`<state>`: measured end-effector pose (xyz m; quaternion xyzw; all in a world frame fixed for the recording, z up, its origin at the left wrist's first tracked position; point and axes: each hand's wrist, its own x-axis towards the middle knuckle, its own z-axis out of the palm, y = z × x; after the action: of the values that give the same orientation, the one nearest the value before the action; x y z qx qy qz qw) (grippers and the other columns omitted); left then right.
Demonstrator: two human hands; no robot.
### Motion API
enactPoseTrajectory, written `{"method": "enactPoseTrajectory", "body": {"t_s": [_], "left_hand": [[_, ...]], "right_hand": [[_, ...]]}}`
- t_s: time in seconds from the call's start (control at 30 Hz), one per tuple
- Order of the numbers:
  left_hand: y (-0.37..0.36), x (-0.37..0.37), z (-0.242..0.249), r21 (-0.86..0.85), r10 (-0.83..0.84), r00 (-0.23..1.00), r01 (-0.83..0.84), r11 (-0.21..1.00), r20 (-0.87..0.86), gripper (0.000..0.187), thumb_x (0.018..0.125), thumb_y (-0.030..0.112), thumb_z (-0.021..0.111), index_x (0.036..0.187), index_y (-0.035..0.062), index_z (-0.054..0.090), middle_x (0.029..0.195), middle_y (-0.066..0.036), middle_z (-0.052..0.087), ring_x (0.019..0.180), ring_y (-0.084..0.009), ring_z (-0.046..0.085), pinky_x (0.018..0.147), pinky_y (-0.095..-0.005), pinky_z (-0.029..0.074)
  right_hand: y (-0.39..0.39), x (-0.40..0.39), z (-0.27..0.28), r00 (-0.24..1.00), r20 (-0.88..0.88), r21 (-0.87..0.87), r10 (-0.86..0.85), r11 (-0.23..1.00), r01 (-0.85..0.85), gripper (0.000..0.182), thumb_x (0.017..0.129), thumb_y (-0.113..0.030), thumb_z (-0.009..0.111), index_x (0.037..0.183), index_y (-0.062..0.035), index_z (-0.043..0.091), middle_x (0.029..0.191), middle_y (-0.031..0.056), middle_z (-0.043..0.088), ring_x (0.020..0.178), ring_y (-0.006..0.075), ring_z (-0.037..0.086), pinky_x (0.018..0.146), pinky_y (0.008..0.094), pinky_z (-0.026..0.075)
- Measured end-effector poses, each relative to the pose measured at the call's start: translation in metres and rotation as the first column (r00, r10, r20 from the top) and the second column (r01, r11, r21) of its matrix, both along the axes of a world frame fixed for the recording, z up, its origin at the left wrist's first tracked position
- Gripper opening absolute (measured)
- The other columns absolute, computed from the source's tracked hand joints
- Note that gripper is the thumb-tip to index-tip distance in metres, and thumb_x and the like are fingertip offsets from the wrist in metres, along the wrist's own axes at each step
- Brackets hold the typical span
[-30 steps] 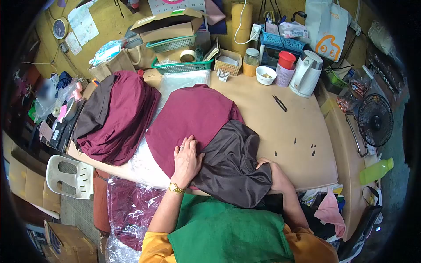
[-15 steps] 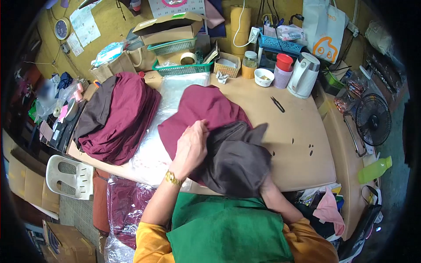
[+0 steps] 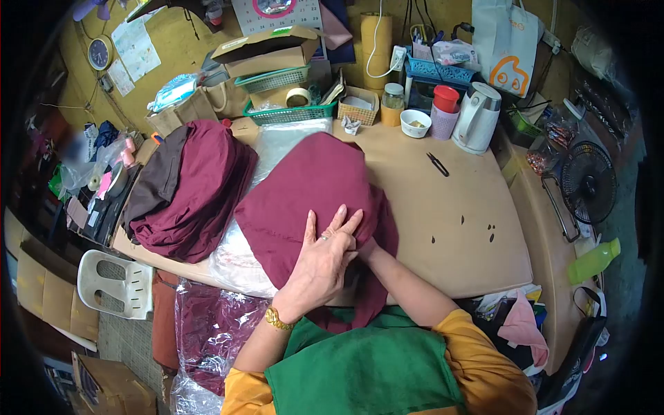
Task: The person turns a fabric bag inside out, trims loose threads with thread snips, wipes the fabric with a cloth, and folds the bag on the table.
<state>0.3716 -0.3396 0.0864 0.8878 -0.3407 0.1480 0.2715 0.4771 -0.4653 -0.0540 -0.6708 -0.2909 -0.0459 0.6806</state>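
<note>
A maroon cloth piece (image 3: 311, 180) lies bunched on the table in front of me, its edge hanging over the front toward my green apron (image 3: 366, 370). My left hand (image 3: 328, 256), with a ring and a gold watch (image 3: 277, 318), presses on top of it with fingers spread. My right hand (image 3: 366, 250) reaches in under a fold beside the left one, and its fingers are hidden. Beneath the cloth's left side are clear plastic bags (image 3: 242, 256). A stack of maroon and dark brown cloth (image 3: 200, 194) sits to the left.
Thread snips (image 3: 438, 164) and small dark bits (image 3: 492, 238) lie on the tabletop (image 3: 470, 200) at right. Along the back stand a white kettle (image 3: 477, 119), a bowl (image 3: 416, 124), a jar (image 3: 392, 105) and green baskets (image 3: 290, 114). A white stool (image 3: 114, 283) is at lower left.
The dark brown side of the cloth has been turned under, so maroon now faces up. My right hand has moved inward beneath the fold, and my left has opened flat on top.
</note>
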Motion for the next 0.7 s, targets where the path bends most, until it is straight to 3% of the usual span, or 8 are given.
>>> {"method": "enactPoseTrajectory", "body": {"t_s": [0.23, 0.33, 0.37, 0.4, 0.43, 0.5, 0.57, 0.7], "left_hand": [[-0.009, -0.027, -0.032, -0.061, -0.264, 0.951, 0.257, 0.964, -0.163, 0.028, 0.08, -0.007, 0.057, 0.105, 0.0024, 0.047, 0.151, -0.02, 0.043, 0.143, -0.0439, 0.033, 0.118, -0.0601, 0.018], [-0.006, -0.036, -0.035, -0.179, -0.34, 0.918, 0.307, 0.935, -0.202, 0.022, 0.086, -0.003, 0.057, 0.104, 0.0035, 0.047, 0.152, -0.022, 0.042, 0.145, -0.0415, 0.032, 0.119, -0.0546, 0.022], [0.001, -0.035, -0.042, -0.386, -0.282, 0.924, 0.169, 0.907, -0.259, 0.017, 0.091, 0.002, 0.056, 0.106, 0.0043, 0.047, 0.154, -0.022, 0.039, 0.146, -0.0388, 0.03, 0.118, -0.0547, 0.023], [0.007, -0.031, -0.048, -0.564, -0.236, 0.915, 0.012, 0.825, -0.326, 0.013, 0.096, 0.007, 0.056, 0.107, 0.0051, 0.047, 0.155, -0.022, 0.036, 0.148, -0.0362, 0.029, 0.118, -0.0549, 0.025], [0.012, -0.021, -0.054, -0.757, -0.383, 0.862, -0.002, 0.653, -0.332, 0.026, 0.101, 0.02, 0.056, 0.121, 0.0092, 0.043, 0.158, -0.023, 0.03, 0.146, -0.035, 0.03, 0.115, -0.0527, 0.032], [0.02, -0.005, -0.056, -0.848, -0.555, 0.644, -0.442, 0.292, -0.527, 0.053, 0.1, 0.044, 0.053, 0.14, 0.0162, 0.034, 0.159, -0.021, 0.026, 0.143, -0.0371, 0.034, 0.11, -0.0522, 0.04], [0.035, 0.007, -0.072, -0.948, -0.804, 0.564, -0.319, -0.002, -0.188, 0.074, 0.095, 0.066, 0.046, 0.152, 0.0238, 0.024, 0.156, -0.021, 0.028, 0.139, -0.0391, 0.039, 0.105, -0.0523, 0.045], [0.067, 0.017, -0.103, -0.821, -0.813, 0.551, -0.543, -0.178, -0.187, 0.083, 0.094, 0.071, 0.042, 0.157, 0.0229, 0.015, 0.153, -0.022, 0.033, 0.135, -0.0418, 0.041, 0.105, -0.0543, 0.045]], "right_hand": [[-0.033, 0.04, 0.053, 0.948, -0.239, 0.166, -0.212, 0.953, 0.255, 0.057, 0.095, -0.029, 0.058, 0.145, -0.0075, 0.041, 0.148, 0.013, 0.044, 0.14, 0.0277, 0.039, 0.115, 0.0435, 0.032], [-0.056, 0.038, 0.085, 0.944, -0.204, 0.263, -0.26, 0.914, 0.309, 0.057, 0.094, -0.029, 0.058, 0.143, -0.0068, 0.043, 0.147, 0.0133, 0.044, 0.14, 0.0282, 0.04, 0.115, 0.0437, 0.032], [-0.064, 0.039, 0.099, 0.948, -0.162, 0.281, -0.273, 0.909, 0.309, 0.056, 0.093, -0.029, 0.058, 0.143, -0.0065, 0.043, 0.147, 0.0133, 0.045, 0.139, 0.0283, 0.04, 0.115, 0.0437, 0.032], [-0.069, 0.04, 0.111, 0.954, -0.113, 0.281, -0.277, 0.912, 0.298, 0.056, 0.093, -0.028, 0.059, 0.143, -0.0062, 0.043, 0.146, 0.0134, 0.045, 0.139, 0.0285, 0.04, 0.114, 0.0438, 0.032], [-0.073, 0.049, 0.119, 0.953, -0.054, 0.219, -0.299, 0.927, 0.303, 0.056, 0.093, -0.028, 0.059, 0.142, -0.006, 0.044, 0.146, 0.0135, 0.045, 0.139, 0.0287, 0.041, 0.114, 0.0438, 0.033], [-0.078, 0.069, 0.111, 0.941, 0.048, -0.082, -0.335, 0.937, 0.338, 0.056, 0.092, -0.028, 0.059, 0.141, -0.0055, 0.044, 0.146, 0.0137, 0.045, 0.139, 0.029, 0.041, 0.114, 0.0439, 0.033], [-0.077, 0.066, 0.08, 0.949, 0.152, -0.479, -0.277, 0.819, 0.316, 0.056, 0.092, -0.027, 0.059, 0.141, -0.0049, 0.045, 0.145, 0.0139, 0.046, 0.138, 0.0293, 0.041, 0.114, 0.044, 0.033], [-0.057, 0.003, 0.002, 0.978, 0.209, -0.82, 0.009, 0.546, 0.17, 0.055, 0.09, -0.026, 0.06, 0.139, -0.0039, 0.047, 0.145, 0.0142, 0.046, 0.138, 0.0299, 0.042, 0.114, 0.0442, 0.034]]}}
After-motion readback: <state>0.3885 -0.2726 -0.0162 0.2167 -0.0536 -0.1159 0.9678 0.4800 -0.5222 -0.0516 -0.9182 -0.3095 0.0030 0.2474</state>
